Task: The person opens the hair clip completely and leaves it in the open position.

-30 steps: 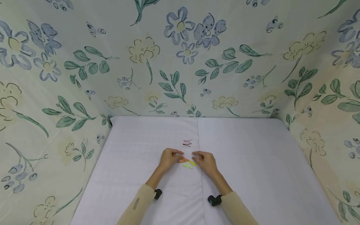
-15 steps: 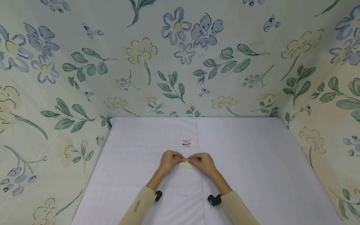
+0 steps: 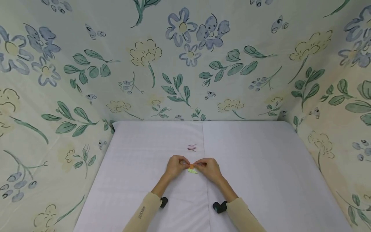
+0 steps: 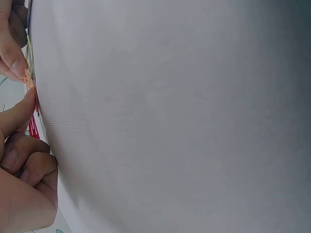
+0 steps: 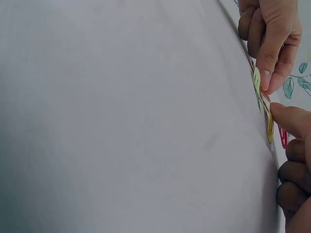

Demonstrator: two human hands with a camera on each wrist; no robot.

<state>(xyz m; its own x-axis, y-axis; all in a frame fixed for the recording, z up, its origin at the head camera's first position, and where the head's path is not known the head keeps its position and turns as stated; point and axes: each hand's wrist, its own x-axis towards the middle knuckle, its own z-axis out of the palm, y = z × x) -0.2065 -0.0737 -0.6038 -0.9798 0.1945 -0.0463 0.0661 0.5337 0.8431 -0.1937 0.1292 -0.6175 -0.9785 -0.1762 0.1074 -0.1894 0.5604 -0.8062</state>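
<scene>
Snap hair clips lie on a white cloth. An orange hair clip is between both hands. My left hand pinches it from the left with thumb and fingertips. From the right, my right hand pinches at its other side; in the left wrist view an orange piece shows between the two thumbs. A light green hair clip lies just on the near side of the fingertips. In the right wrist view, a yellow hair clip appears beside the right thumb, and the green one by the left fingers.
Beyond the hands lie dark red or pink hair clips, their red also visible in the right wrist view. The white cloth covers the table, with a seam right of the hands. Floral curtains enclose the back and sides.
My hands have come closer together, the right one moving left until both sets of fingertips meet at the orange hair clip. The yellow hair clip has dropped from sight in the head view.
</scene>
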